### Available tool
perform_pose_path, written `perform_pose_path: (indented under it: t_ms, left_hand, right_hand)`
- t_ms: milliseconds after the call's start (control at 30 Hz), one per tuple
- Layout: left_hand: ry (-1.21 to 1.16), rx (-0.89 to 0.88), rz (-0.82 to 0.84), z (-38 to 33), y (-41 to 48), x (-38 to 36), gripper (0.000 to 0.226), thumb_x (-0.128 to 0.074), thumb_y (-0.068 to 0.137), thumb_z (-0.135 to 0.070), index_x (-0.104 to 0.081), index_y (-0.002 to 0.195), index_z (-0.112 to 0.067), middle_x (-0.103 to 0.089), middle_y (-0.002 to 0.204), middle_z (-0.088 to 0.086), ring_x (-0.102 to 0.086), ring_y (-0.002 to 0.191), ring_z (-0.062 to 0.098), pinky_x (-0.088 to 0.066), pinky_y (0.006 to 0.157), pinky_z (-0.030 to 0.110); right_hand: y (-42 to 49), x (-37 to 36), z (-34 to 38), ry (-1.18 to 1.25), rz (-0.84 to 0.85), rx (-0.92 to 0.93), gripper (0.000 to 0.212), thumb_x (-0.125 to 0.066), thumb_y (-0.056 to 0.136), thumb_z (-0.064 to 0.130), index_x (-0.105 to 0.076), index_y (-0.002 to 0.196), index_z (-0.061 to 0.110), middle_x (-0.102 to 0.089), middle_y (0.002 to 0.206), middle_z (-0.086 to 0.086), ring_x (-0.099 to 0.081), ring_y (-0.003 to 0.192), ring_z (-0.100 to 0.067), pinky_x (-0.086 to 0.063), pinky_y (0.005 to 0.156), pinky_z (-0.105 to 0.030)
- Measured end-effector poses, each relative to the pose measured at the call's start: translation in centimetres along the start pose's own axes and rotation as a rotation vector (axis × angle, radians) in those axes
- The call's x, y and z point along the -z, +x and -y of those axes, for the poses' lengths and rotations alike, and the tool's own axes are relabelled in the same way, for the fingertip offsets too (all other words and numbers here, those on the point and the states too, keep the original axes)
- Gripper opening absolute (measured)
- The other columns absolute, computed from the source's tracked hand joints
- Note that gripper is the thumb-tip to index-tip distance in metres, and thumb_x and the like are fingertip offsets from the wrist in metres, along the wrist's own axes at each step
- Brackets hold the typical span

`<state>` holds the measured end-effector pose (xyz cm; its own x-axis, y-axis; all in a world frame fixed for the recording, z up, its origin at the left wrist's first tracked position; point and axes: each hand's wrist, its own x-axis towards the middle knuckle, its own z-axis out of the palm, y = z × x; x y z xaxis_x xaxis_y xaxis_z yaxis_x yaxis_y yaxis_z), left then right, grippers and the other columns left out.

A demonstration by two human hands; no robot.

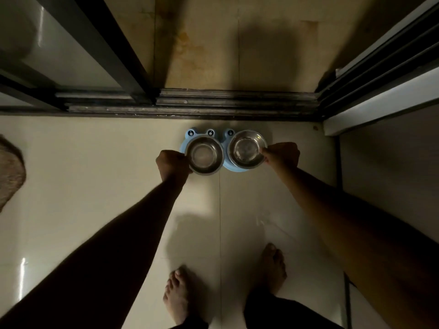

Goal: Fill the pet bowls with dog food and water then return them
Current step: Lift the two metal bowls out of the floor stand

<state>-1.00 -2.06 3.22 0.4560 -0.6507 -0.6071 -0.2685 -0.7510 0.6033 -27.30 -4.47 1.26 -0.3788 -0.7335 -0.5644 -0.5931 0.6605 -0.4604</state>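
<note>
Two round steel pet bowls sit over a light blue plastic stand [190, 134] with cartoon eyes, on the pale floor tiles by the door track. My left hand [172, 162] grips the left rim of the left bowl [204, 155]. My right hand [281, 154] grips the right rim of the right bowl [247, 148]. Both bowls look empty of food. Whether the bowls rest in the stand or are lifted a little, I cannot tell.
A dark sliding-door track [190, 103] crosses the floor just beyond the stand, with a glass door panel [59, 55] at the left and a door frame [380, 67] at the right. A brown mat [10, 169] lies at the far left. My bare feet [178, 293] stand below.
</note>
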Motion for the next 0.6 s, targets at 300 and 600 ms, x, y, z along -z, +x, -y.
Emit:
perform_pose_path:
  t_ms: [300, 600]
  left_hand:
    - [-0.071, -0.093, 0.014, -10.7, -12.8, 11.2, 0.021, -0.06, 0.067, 0.006, -0.066, 0.048, 0.0, -0.065, 0.046, 0.015, -0.07, 0.052, 0.032, -0.062, 0.057, 0.044]
    - [-0.288, -0.213, 0.09, -26.8, -27.0, 22.9, 0.011, -0.077, 0.076, 0.004, -0.07, 0.071, 0.01, -0.068, 0.066, 0.018, -0.07, 0.064, 0.035, -0.06, 0.056, 0.054]
  right_hand:
    - [-15.2, 13.5, 7.0, 0.504, -0.046, -0.028, 0.03, -0.085, 0.077, 0.022, -0.069, 0.051, 0.018, -0.067, 0.051, -0.002, -0.061, 0.051, -0.015, -0.051, 0.058, -0.03]
    - [-30.0, 28.4, 16.2, 0.718, -0.147, 0.072, 0.04, -0.084, 0.078, 0.023, -0.066, 0.044, 0.012, -0.061, 0.046, -0.005, -0.051, 0.045, -0.015, -0.045, 0.059, -0.028]
